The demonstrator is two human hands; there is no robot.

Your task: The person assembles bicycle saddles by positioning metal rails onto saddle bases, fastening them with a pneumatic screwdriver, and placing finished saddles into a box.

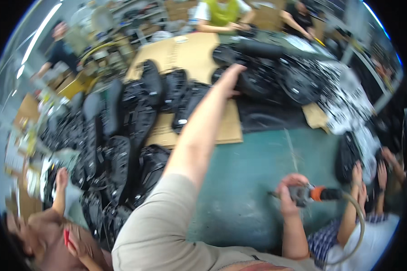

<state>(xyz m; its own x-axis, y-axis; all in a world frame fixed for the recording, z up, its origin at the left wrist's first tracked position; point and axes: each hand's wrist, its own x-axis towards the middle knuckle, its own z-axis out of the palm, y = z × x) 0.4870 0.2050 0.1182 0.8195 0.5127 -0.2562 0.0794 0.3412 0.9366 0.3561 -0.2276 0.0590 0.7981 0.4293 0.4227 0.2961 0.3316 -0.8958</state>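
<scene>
My left arm stretches far across the table, and my left hand (232, 80) touches the near left side of a heap of black sandals (260, 81). Its fingers partly disappear against the dark heap, so I cannot make out whether they grip one. Close to me on the right, my right hand (292, 192) is wrapped round an air drill (302, 195). The drill has a grey metal body, an orange ring and a black rear end. Its thin tip points left over the green tabletop (248, 180), and a beige hose (362, 221) curves down from its back.
Rows of black sandals (142, 113) cover the left side, partly on cardboard (199, 49). Plastic bags (348, 90) lie at the right. Co-workers' hands show at the left (61, 178), at the far side (234, 27) and at the right beside a black shoe (347, 158).
</scene>
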